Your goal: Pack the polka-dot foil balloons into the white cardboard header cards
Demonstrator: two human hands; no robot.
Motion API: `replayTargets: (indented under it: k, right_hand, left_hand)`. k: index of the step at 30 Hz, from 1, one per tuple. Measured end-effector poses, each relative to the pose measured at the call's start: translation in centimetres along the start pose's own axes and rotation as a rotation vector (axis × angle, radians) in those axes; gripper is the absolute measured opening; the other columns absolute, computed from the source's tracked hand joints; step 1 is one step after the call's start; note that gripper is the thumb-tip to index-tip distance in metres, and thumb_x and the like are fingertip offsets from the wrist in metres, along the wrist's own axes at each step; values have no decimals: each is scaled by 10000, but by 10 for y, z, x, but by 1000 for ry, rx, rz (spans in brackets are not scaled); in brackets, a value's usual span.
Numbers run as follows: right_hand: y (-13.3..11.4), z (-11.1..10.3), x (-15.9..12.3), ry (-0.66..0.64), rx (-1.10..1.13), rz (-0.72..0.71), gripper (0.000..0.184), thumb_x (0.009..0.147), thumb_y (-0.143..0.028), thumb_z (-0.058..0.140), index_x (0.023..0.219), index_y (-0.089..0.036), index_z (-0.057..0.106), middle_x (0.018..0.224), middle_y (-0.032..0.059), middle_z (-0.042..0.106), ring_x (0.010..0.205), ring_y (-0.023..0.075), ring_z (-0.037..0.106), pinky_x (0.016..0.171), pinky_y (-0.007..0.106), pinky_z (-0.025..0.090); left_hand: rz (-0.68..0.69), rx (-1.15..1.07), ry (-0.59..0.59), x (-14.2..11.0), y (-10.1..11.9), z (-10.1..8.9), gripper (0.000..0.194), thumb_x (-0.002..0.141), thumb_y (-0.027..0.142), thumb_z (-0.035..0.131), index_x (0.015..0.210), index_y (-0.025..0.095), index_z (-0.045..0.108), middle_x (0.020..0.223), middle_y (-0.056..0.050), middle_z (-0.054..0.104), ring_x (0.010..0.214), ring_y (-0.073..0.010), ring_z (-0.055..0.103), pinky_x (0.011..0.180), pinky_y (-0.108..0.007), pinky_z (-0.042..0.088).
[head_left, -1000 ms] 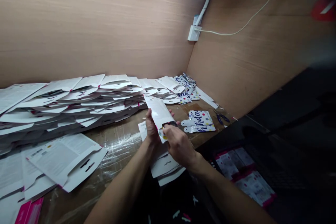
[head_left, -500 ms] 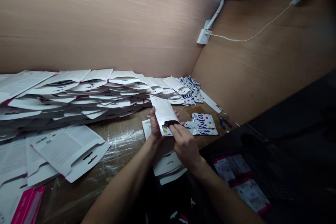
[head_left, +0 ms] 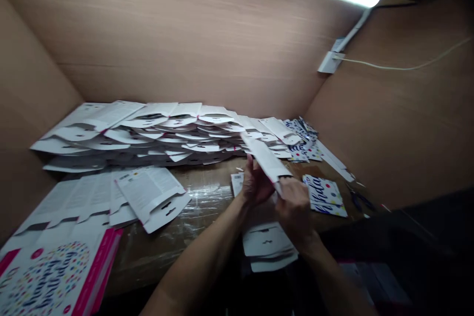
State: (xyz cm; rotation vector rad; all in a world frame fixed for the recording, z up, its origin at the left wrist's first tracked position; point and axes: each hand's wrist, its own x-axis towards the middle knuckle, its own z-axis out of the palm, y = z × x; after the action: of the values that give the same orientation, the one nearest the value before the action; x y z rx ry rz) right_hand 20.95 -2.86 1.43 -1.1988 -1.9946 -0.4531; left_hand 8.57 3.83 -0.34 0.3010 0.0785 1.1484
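Both of my hands grip one white card sleeve (head_left: pixel 265 159) above the wooden table (head_left: pixel 207 196). My left hand (head_left: pixel 255 183) holds it from underneath, fingers curled round its edge. Fingers of my right hand (head_left: pixel 296 210) are closed on its near end. Below the hands lies a small stack of white hanger cards (head_left: pixel 267 246). Just right of the hands are spotted cards with blue lettering (head_left: pixel 324 193). The picture is smeared by motion.
A long overlapping heap of white sleeves (head_left: pixel 155 133) runs along the back wall. More white sleeves (head_left: pixel 148 192) and a pink-edged spotted pack (head_left: pixel 55 271) lie at the left. Scissors (head_left: pixel 361 201) rest at the right by the wall. A socket with cable (head_left: pixel 329 61) is on the wall.
The view has swung left and up. The sleeve has tilted flatter between my hands, and the spotted card that showed at its mouth is no longer visible.
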Motion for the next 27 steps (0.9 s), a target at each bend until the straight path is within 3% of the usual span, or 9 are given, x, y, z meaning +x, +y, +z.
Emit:
replayTargets:
  k: [3,7,9,12,16,19,23,25,27]
  right_hand:
    - [-10,5,64,176,25,-21,246,1006,-139,469,1158,-124,662,1038,178,674,1015,333,602,899,453,451]
    - [-56,0,175,-67,46,-149,200,1016,-147,527,1141,-139,683,1076,171,692,1028,318,596,917,450,421]
    - [-63,-7,201,-169,107,-192,255,1022,-251,602,1234,-119,649,1135,177,686,1063,320,599,951,459,419]
    - [-40,-18,166,-247,199,-117,432,1007,-437,665,1326,-152,600,1216,160,662,1138,322,594,996,458,427]
    - [9,-22,31,-469,182,273,699,793,-653,821,1264,-182,609,1164,148,658,1093,336,613,924,432,479]
    - [34,-2,-46,-615,226,617,475,792,-566,799,1041,-201,622,992,91,682,940,288,640,824,377,482]
    - [52,19,-64,-265,377,842,273,931,-496,595,844,-243,537,733,2,605,685,200,549,677,317,424]
    - [59,17,-50,-43,552,968,314,919,-544,605,851,-257,497,662,-31,566,595,174,494,597,294,399]
    - [63,13,-34,106,810,1120,388,862,-598,673,875,-262,480,620,-54,562,532,155,473,531,274,387]
  left_hand:
    - [80,134,-37,8,14,-8,762,901,843,526,1328,226,659,1253,-154,732,1205,-333,680,1039,-511,525]
    - [328,678,103,13,31,-9,737,981,780,371,1306,186,663,1277,-182,711,1195,-329,674,1003,-497,533]
    - [399,900,201,14,38,-10,630,983,706,438,1221,181,691,1199,-166,730,1150,-324,679,993,-483,531]
    - [428,1103,285,19,46,-20,383,857,519,732,1065,197,726,1070,-114,741,1115,-320,655,1046,-459,482]
    - [470,1421,326,24,46,-38,176,813,386,779,837,220,727,924,-88,720,1008,-306,632,1087,-470,419]
    - [499,1566,336,23,43,-41,151,872,374,708,863,225,733,959,-102,732,1007,-310,632,1075,-481,426]
    - [629,1812,382,21,45,-34,165,899,350,667,964,216,737,1047,-119,750,1085,-327,647,1082,-503,448]
    - [663,1644,445,22,45,-28,291,871,379,717,1107,208,719,1202,-130,730,1199,-328,627,1133,-503,430]
    - [561,1305,461,21,39,-20,473,832,457,772,1221,204,680,1327,-137,691,1312,-338,587,1179,-515,405]
